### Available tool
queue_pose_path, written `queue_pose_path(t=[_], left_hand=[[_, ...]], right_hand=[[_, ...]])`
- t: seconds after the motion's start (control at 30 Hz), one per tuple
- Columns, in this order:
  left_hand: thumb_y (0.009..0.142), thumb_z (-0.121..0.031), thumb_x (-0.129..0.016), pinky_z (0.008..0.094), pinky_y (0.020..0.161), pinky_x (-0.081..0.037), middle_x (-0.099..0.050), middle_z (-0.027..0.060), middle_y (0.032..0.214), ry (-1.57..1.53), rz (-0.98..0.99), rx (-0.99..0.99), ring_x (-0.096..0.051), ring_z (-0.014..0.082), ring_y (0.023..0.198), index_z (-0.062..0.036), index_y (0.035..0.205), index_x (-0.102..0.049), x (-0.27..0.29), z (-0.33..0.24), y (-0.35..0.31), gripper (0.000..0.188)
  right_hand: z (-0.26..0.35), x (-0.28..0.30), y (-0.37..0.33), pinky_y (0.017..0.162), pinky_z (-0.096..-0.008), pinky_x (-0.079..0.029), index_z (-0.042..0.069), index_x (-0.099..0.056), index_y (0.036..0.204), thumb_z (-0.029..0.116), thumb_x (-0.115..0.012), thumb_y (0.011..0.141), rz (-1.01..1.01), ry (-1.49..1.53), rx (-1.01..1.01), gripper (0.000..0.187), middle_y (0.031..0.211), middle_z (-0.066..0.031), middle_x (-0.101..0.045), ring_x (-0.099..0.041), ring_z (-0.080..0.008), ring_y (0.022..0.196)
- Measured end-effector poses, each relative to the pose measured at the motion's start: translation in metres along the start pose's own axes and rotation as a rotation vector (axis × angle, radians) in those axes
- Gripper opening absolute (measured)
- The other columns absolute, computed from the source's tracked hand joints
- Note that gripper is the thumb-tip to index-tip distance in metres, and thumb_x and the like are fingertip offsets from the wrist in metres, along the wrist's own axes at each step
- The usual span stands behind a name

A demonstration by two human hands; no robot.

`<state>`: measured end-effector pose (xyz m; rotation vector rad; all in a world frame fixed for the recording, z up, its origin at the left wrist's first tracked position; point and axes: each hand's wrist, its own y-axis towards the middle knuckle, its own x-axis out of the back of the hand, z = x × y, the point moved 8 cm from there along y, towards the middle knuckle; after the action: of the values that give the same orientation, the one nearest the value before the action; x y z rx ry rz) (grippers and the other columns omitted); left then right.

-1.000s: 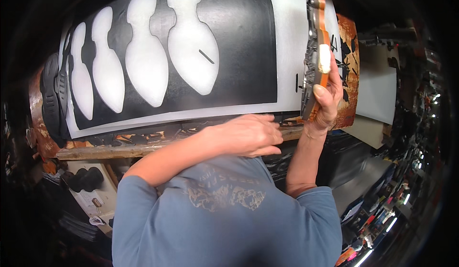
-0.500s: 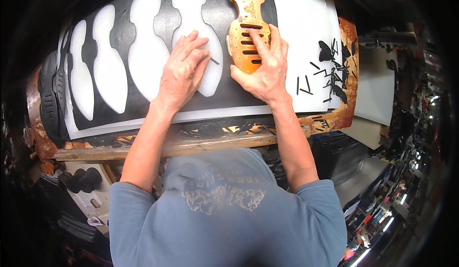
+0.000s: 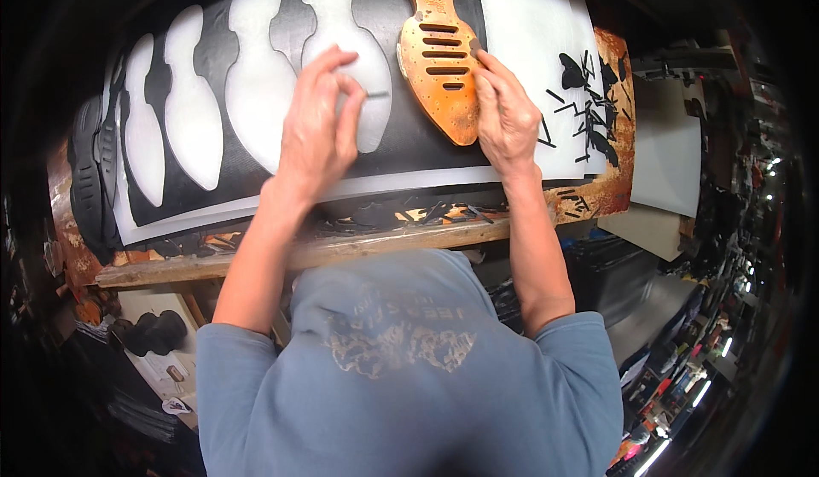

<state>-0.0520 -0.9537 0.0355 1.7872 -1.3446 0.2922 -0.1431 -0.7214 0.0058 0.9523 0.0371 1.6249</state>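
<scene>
My left hand [image 3: 320, 127] hovers over the black sheet [image 3: 213, 50], a thin dark strip [image 3: 376, 95] pinched between thumb and forefinger. Beneath it lies one of several white bowling-pin-shaped cutouts [image 3: 363, 50] in the sheet. To the right, an orange cutting die [image 3: 439, 76] has a similar outline, dark slots across its wide part and an opening at its narrow end. My right hand [image 3: 509, 123] grips the die's right edge, fingers closed. A small dark oval piece [image 3: 475, 47] shows at its forefinger tip; whether it is held is unclear.
White sheets [image 3: 529, 42] lie under and right of the black one. Loose black strips and scraps [image 3: 593, 110] are heaped on the right. More scraps line the bench's wooden front edge [image 3: 375, 242]. Black molded pieces [image 3: 90, 161] sit at the far left.
My right hand has moved from the die's slots to its right edge. The die's lower end has swung a little right. The left hand has lifted slightly with the strip.
</scene>
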Motion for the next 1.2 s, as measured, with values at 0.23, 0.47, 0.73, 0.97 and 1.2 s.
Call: queue_pose_path(t=[0.23, 0.47, 0.73, 0.97, 1.2], left_hand=[[0.090, 0.003, -0.074, 0.0421, 0.077, -0.058, -0.070, 0.0185, 0.113, -0.300, 0.287, 0.112, -0.071, 0.0360, 0.088, -0.0002, 0.104, -0.059, -0.008, -0.059, -0.110, 0.021], [0.087, -0.003, -0.081, 0.0413, 0.069, -0.055, -0.069, 0.0106, 0.088, -0.035, 0.108, 0.098, -0.068, 0.0310, 0.079, -0.0046, 0.092, -0.063, -0.002, -0.047, -0.148, 0.019], [0.087, -0.009, -0.083, 0.0405, 0.064, -0.051, -0.063, 0.0073, 0.075, 0.063, 0.074, 0.075, -0.064, 0.0291, 0.071, -0.0062, 0.083, -0.061, -0.004, -0.050, -0.151, 0.023], [0.088, -0.011, -0.083, 0.0426, 0.065, -0.051, -0.063, 0.0081, 0.075, 0.087, 0.067, 0.094, -0.063, 0.0303, 0.071, -0.0057, 0.081, -0.062, -0.005, -0.050, -0.154, 0.023], [0.088, -0.012, -0.082, 0.0444, 0.065, -0.052, -0.063, 0.0113, 0.075, 0.099, 0.044, 0.113, -0.065, 0.0333, 0.071, -0.0045, 0.079, -0.062, -0.003, -0.050, -0.154, 0.023]], right_hand=[[-0.001, 0.066, -0.067, 0.086, -0.0397, -0.057, -0.002, -0.072, 0.116, 0.011, -0.080, 0.094, -0.093, -0.152, -0.187, 0.027, 0.108, -0.0155, -0.074, -0.070, -0.0273, 0.096], [0.013, 0.035, -0.082, 0.106, -0.0429, -0.044, 0.002, -0.066, 0.132, 0.027, -0.094, 0.075, -0.088, -0.338, 0.026, 0.069, 0.122, -0.0127, -0.071, -0.064, -0.0308, 0.116], [0.027, 0.011, -0.060, 0.107, -0.0459, -0.045, -0.001, -0.065, 0.138, 0.030, -0.096, 0.075, -0.014, -0.225, 0.069, 0.076, 0.126, -0.0185, -0.071, -0.065, -0.0330, 0.118], [0.024, 0.009, -0.065, 0.098, -0.0416, -0.044, 0.003, -0.071, 0.135, 0.037, -0.097, 0.073, -0.059, -0.236, 0.016, 0.075, 0.112, -0.0140, -0.077, -0.068, -0.0263, 0.106], [0.021, 0.005, -0.063, 0.097, -0.0409, -0.044, 0.004, -0.074, 0.131, 0.049, -0.094, 0.073, -0.051, -0.334, -0.033, 0.076, 0.107, -0.0124, -0.077, -0.067, -0.0258, 0.102]])
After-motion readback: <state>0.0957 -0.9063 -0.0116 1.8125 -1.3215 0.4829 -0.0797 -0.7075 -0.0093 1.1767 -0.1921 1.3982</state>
